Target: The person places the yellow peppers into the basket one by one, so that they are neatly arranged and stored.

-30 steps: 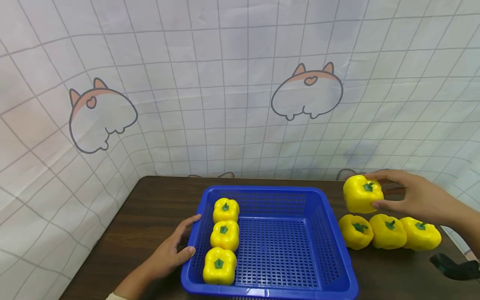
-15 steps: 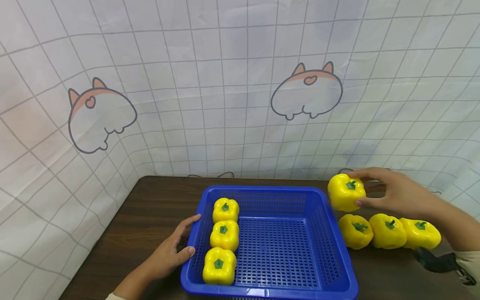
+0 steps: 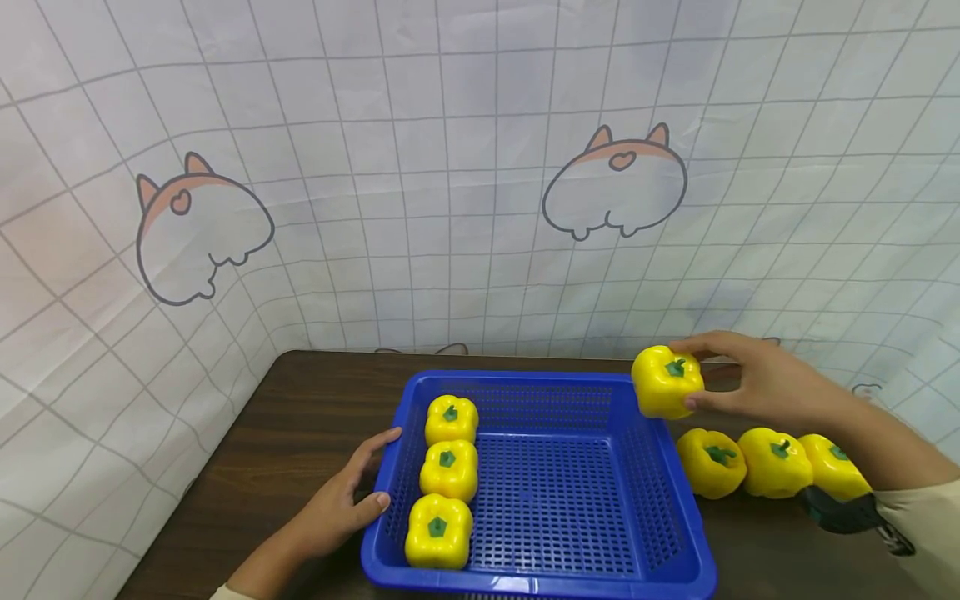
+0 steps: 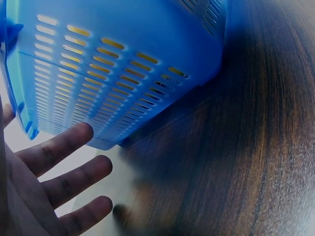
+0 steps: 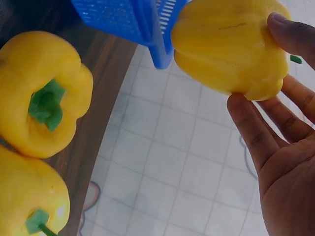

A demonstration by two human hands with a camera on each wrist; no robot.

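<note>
"What's the left hand doing?"
"Its thumb and fingers are spreading loosely, touching the left rim of the basket."
"And the right hand?"
"Farther out, it's pinching a pepper, holding it up at the basket's far right corner."

I see solid blue on the rectangular plastic basket, patterned with rows of slots. Glossy yellow with green stems colours the lobed bell peppers at left, the blocky bell pepper at far right and the rounded bell peppers nearer at right. Dark brown wood grain streaks the flat tabletop. Far behind, a wrinkled white sheet bears a grey grid and round cartoon animals outlined in grey, with peach ears. The right fabric sleeve is plain beige, the curved device beside it black.
</note>
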